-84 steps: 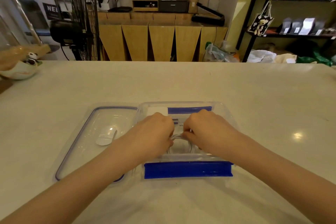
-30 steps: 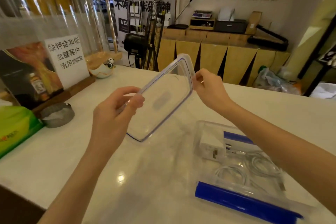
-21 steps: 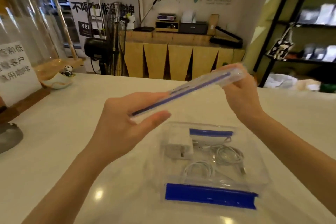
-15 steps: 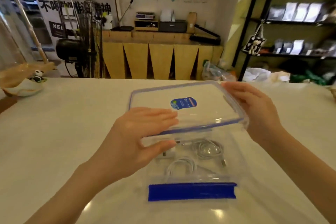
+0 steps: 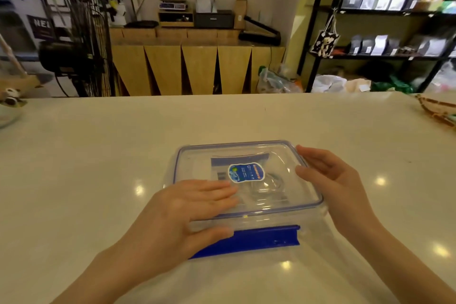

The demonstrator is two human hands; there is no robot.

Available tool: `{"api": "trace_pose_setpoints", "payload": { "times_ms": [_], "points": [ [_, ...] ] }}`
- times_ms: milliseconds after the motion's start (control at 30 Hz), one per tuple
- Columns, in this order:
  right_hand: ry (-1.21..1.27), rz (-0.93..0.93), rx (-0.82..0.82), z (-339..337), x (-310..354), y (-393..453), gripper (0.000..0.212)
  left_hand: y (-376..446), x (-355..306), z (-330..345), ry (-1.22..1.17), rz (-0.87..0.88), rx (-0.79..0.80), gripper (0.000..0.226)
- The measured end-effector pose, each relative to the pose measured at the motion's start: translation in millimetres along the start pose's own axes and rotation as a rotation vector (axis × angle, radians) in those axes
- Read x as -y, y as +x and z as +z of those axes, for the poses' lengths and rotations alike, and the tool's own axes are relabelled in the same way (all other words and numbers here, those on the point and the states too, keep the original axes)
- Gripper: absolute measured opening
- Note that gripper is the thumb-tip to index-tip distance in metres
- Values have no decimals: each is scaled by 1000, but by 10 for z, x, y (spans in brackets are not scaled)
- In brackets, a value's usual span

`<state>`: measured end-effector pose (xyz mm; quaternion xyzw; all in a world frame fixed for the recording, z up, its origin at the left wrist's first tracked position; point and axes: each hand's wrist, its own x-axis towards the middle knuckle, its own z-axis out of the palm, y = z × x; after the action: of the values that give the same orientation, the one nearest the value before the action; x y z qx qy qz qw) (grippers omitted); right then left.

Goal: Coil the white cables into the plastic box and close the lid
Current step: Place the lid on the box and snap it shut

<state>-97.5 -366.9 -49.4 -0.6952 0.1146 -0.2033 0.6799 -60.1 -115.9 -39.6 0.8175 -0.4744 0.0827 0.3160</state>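
Counter (image 5: pixel 98 168): lid (image 5: pixel 246 155) now down on box (image 5: pixel 318 215), earlier lifted.

The white counter (image 5: pixel 98 155) lies bare from nine through twelve to three o'clock around the plastic box (image 5: pixel 313 219), so a hand could pass there freely. The lid (image 5: pixel 271 155) covers the box top. The left hand (image 5: pixel 182 207) blocks seven to nine o'clock, the right hand (image 5: pixel 328 175) three to four. At six, the blue latch flap (image 5: pixel 259 237) juts out. A bowl (image 5: pixel 7 116) and a basket (image 5: pixel 439 111) sit well apart at the far corners.
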Motion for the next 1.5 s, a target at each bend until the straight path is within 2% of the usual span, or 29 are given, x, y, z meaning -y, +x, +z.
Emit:
{"api": "trace_pose_setpoints", "payload": {
  "times_ms": [200,400,767,1033,1200,1500],
  "points": [
    [-34,3,15,55,-12,-62,29,-78,43,-1,0,-40,1,51],
    [-92,-19,31,43,-14,-62,26,-109,61,16,42,-55,-32,44],
    [-246,-28,72,45,5,-24,26,-121,45,48,152,-8,-10,45],
    [-399,-29,134,16,91,-7,32,-160,2,110,262,30,-62,44],
    [-558,-99,147,59,72,-23,38,-173,5,150,321,50,-80,44],
    [-596,-59,264,5,90,-23,43,-164,25,118,417,82,-47,43]
  ]
}}
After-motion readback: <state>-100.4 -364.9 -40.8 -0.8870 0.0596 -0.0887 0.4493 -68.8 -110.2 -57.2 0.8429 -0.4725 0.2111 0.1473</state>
